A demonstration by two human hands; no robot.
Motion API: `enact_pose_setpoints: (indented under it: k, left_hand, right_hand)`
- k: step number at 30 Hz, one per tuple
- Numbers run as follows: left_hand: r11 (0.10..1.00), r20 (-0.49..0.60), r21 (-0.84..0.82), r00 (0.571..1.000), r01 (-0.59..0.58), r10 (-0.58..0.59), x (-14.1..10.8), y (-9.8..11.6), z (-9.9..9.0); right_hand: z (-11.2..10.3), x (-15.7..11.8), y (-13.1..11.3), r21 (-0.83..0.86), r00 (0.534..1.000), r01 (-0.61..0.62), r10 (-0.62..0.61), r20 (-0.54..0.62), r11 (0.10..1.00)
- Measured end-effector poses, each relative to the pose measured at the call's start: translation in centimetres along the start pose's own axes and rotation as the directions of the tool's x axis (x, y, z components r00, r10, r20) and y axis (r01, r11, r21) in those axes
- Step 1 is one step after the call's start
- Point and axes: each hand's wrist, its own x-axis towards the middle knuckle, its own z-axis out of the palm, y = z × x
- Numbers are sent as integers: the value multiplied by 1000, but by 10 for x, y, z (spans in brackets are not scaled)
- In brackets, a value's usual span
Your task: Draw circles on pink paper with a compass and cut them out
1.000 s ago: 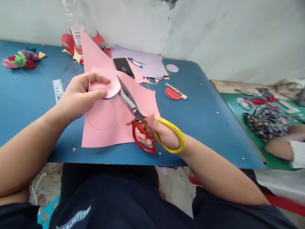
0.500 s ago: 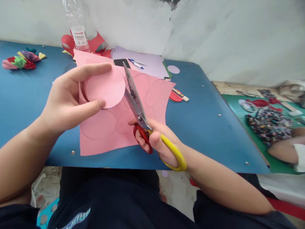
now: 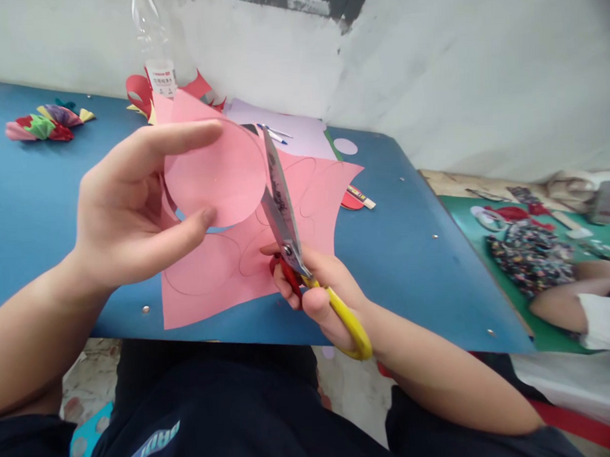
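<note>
Between thumb and fingers, my left hand (image 3: pixel 128 201) grips a partly cut pink paper circle (image 3: pixel 218 175), raised off the table. Its lower edge is cut free, while a pencil line still shows along its upper right. My right hand (image 3: pixel 322 288) holds scissors (image 3: pixel 285 222) with one yellow and one red handle. The blades stand apart at the circle's right edge, pointing away from me. Below and behind, the pink paper sheet (image 3: pixel 202 292) carries several pencilled circles.
A plastic bottle (image 3: pixel 160 67) stands by the wall near red paper scraps (image 3: pixel 139 91). Lilac paper (image 3: pixel 301 125) with pens lies behind the sheet. Folded coloured paper pieces (image 3: pixel 48 124) lie at left. A co-worker's arm (image 3: pixel 562 306) rests by a green table (image 3: pixel 553 336) at right.
The left hand has lifted the circle closer, and more of its upper edge and pencil line shows. The scissors have shifted slightly right and stay at the circle's right edge.
</note>
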Motion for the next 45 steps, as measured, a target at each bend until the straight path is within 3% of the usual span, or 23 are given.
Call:
enact_pose_setpoints:
  k: [1, 3, 9, 16, 29, 35, 45]
  left_hand:
    - [992, -8, 36, 993, -120, 120, 1, -5, -1]
    - [967, 23, 87, 971, -238, 237, 1, -12, -3]
    - [979, -20, 98, 983, -181, 184, 2, 0, 2]
    - [938, 37, 137, 948, -319, 317, 8, 12, 9]
    - [966, 33, 184, 983, -181, 178, 0, 19, 9]
    - [961, 69, 204, 982, -186, 175, 0, 24, 7]
    - [964, -77, 261, 994, -57, 80, -2, 35, 19]
  right_hand:
    - [0, 0, 1, 4, 1000, 12, -12, -28, 1000]
    - [1, 0, 2, 17, 996, 27, -25, -88, 999]
    - [-1, 1, 7, -16, 994, 43, -44, -102, 999]
    - [-4, 2, 9, -29, 993, 54, -57, -100, 998]
    - [-3, 4, 8, -79, 986, 99, -108, -125, 992]
    - [-3, 5, 7, -79, 984, 97, -108, -140, 992]
    - [-1, 4, 8, -49, 983, 68, -75, -169, 997]
